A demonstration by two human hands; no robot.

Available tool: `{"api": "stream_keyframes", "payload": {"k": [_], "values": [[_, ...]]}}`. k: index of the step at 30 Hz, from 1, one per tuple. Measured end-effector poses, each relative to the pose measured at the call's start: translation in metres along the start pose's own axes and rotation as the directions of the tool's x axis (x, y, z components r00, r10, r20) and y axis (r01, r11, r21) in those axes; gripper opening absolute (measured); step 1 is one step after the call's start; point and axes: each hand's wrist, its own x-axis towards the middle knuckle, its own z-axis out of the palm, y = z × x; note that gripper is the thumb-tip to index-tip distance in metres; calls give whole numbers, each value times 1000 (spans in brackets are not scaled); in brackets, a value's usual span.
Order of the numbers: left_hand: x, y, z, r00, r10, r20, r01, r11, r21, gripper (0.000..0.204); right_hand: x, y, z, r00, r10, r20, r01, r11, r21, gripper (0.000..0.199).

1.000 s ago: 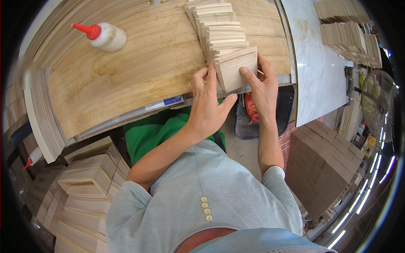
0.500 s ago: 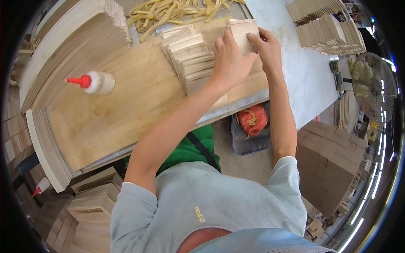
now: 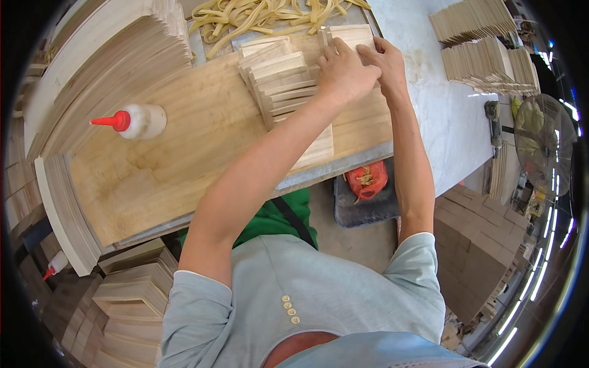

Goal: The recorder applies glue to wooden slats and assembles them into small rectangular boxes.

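Note:
At the far side of the workbench, a small bundle of thin wooden boards (image 3: 348, 34) sits between my two hands. My left hand (image 3: 345, 72) bends its fingers over the boards' near left part. My right hand (image 3: 389, 64) grips their right edge, its thumb and fingertips close to the left hand. The hands cover the boards' near part, so how many there are is hidden. Just left of them lies an overlapping row of pale wooden slats (image 3: 279, 73), partly behind my left forearm.
A glue bottle with a red nozzle (image 3: 146, 121) stands on the wooden work board (image 3: 153, 178). Tall stacked wood strips (image 3: 116, 73) line the left. Yellowish bands (image 3: 264, 15) lie at the back. More board stacks (image 3: 481, 61) and a fan (image 3: 543, 138) are at right.
My left hand has shifted right, nearer to my right hand, and both now cover more of the small boards. The view has also moved slightly.

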Motion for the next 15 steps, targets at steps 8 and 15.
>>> {"api": "stream_keyframes", "payload": {"k": [8,15], "values": [[-3,5,5,1000,-16,17,15,996,86,91,17,41,9,981,-132,-141,115,985,-126,50],[-16,8,1,997,-15,79,4,991,133,92,6,40,4,984,-120,-134,99,984,-151,61]]}}
